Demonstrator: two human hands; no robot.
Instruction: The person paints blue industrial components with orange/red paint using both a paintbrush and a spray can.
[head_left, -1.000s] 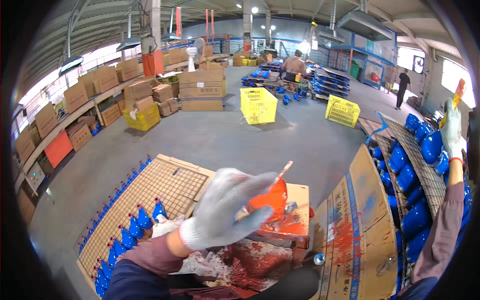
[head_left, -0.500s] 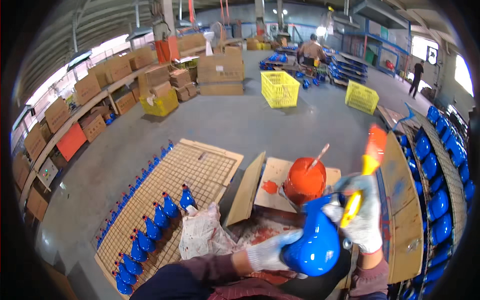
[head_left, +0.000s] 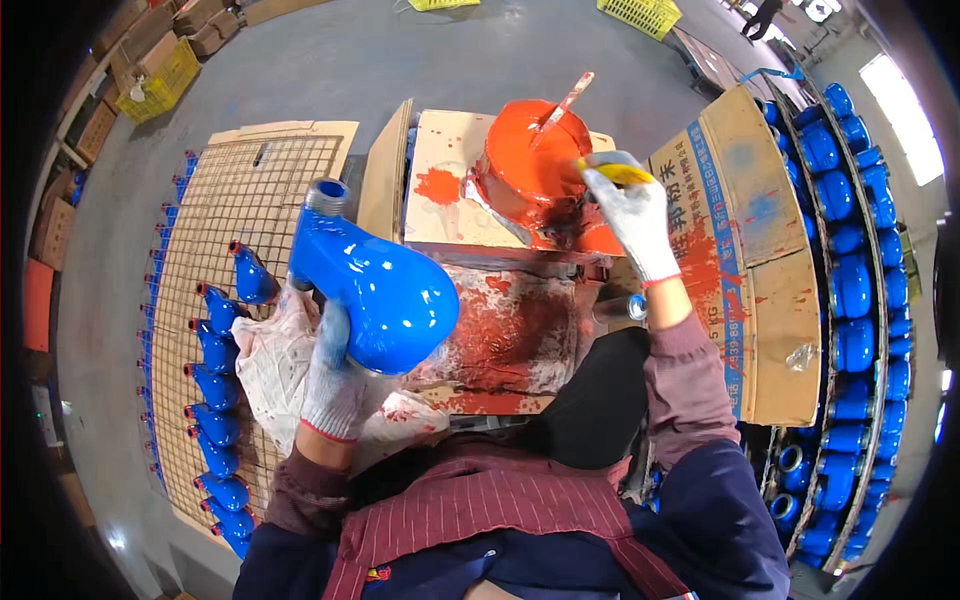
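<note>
My left hand is wrapped round the side of a glossy blue, bulb-shaped casting. The casting's bare threaded neck points up and left, its rounded end to the right. Over the right side of a bucket of red paint, my gloved right hand grips a yellow-handled brush; its bristle end cannot be told apart from the red paint around it. A paint-smeared stick leans in the bucket. A stained white cloth lies beside my left forearm.
On the left, a wire mesh rack carries rows of blue castings with red ends. Right of me stand a splattered cardboard sheet and a shelf rack of blue castings. Yellow crates sit on the floor beyond.
My view has tipped downward. The casting has moved left, away from my right hand, and its neck points up-left. My right hand has brought the brush over to the paint bucket.
</note>
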